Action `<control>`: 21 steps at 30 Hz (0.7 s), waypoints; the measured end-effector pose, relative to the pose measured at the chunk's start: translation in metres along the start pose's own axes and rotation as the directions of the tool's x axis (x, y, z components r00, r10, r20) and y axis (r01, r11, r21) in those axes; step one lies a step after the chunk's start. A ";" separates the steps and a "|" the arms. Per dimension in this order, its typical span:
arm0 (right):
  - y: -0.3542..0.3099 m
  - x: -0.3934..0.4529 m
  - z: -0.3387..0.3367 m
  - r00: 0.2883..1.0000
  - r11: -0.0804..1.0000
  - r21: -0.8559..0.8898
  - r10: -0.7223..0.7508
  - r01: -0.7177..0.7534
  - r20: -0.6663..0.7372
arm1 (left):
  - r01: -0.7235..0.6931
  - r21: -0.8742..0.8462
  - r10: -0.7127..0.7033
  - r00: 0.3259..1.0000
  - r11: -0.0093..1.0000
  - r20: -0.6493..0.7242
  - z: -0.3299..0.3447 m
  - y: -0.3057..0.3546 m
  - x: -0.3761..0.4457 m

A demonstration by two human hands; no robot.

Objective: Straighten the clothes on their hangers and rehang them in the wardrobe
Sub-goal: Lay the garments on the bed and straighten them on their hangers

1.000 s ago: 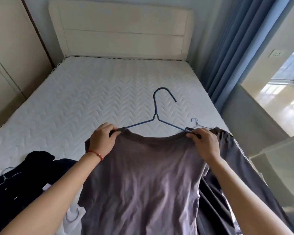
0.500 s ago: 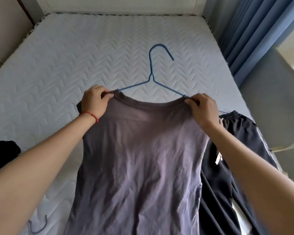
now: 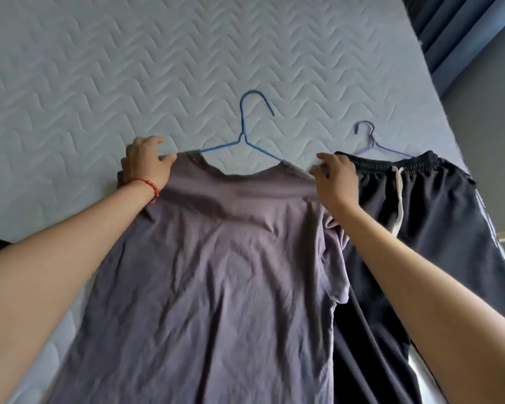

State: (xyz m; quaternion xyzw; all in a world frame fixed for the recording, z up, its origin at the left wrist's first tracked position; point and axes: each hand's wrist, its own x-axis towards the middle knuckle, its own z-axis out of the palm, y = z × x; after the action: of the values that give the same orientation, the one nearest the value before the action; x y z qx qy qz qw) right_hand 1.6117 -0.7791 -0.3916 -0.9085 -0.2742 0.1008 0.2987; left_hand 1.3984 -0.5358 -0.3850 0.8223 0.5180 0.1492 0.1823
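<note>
Our arms: we see two bare arms reaching forward over the bed from the bottom corners.
Shirt: a soft grey-purple cotton t-shirt [image 3: 216, 272] lies flat and wrinkly on the bed, with its neck pointing away from us.
Dark trousers: a pair of black track trousers with a stretchy waist and a white cord [image 3: 420, 223] lies just beside the shirt on the right, and the shirt's right sleeve lies over their edge.
Left hand: our left hand [image 3: 145, 163] has a thin red string bracelet [image 3: 149, 186] on the wrist. It pinches the shirt's left shoulder between thumb and fingers.
Right hand: our right hand [image 3: 336, 177] holds the shirt's right shoulder with bent fingers.
Blue hanger: a thin blue wire hanger [image 3: 242, 135] sits inside the shirt. Its hook and the tops of its arms stick out of the neck hole and lie on the bed.
Purple hanger: a thin purple wire hanger [image 3: 372, 139] pokes out from the waist of the trousers.
Bed: a white mattress with a zigzag stitched pattern [image 3: 99, 68] lies under everything.
Far corner: dark blue curtains [image 3: 461, 27] hang at the top right.
</note>
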 end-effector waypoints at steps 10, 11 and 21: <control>0.122 -0.088 0.000 0.908 0.907 0.041 0.417 -0.418 0.030 | -0.262 0.076 0.206 0.880 0.962 0.428 0.104 -0.015 -0.171; 0.125 -0.087 0.004 0.907 0.905 0.055 0.419 -0.421 0.044 | -0.275 0.116 0.192 0.863 0.954 0.466 0.116 -0.017 -0.183; 0.124 -0.058 0.033 0.896 0.911 -0.023 0.410 -0.413 0.173 | -0.470 0.353 0.232 0.807 0.809 0.543 0.149 -0.053 -0.207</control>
State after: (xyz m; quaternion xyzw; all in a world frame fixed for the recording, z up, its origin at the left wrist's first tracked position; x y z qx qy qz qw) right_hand 1.6065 -0.8783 -0.4909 -0.9315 -0.1003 0.2423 0.2522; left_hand 1.3343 -0.7244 -0.5530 0.9354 0.3104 -0.1555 0.0664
